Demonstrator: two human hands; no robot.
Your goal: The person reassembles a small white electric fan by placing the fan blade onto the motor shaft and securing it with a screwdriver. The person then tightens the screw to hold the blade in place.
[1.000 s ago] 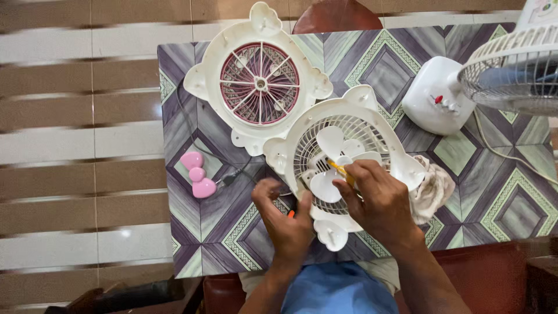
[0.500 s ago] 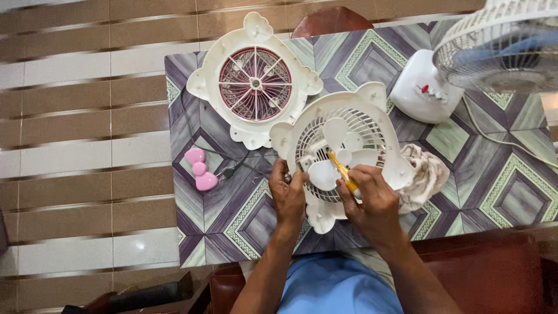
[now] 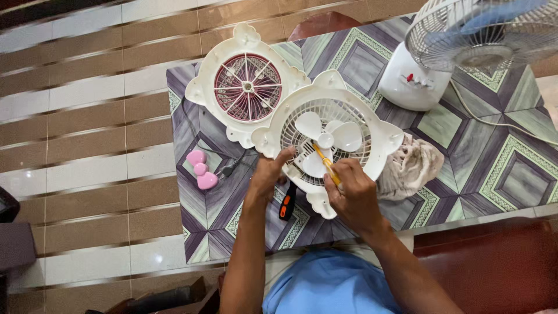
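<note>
A small white fan body [image 3: 372, 125] with white blades lies on the patterned table [image 3: 500, 168]. My left hand [image 3: 268, 172] grips its lower left rim. My right hand [image 3: 353, 195] holds a yellow-handled screwdriver [image 3: 323, 161], its tip pointing in near the fan's hub. A second screwdriver with an orange and black handle [image 3: 286, 203] lies on the table under the fan's lower left edge, beside my left wrist.
The fan's front cover [image 3: 247, 87], white with a pink grille, lies at the back left. A pink bow-shaped piece [image 3: 201, 170] with a cable sits at the left. A crumpled cloth [image 3: 411, 166] lies right of the fan. A white desk fan [image 3: 459, 46] stands at the back right.
My left hand moved up from the table to the fan's rim, uncovering the orange and black screwdriver. The fan body has turned and shifted. The view has drifted.
</note>
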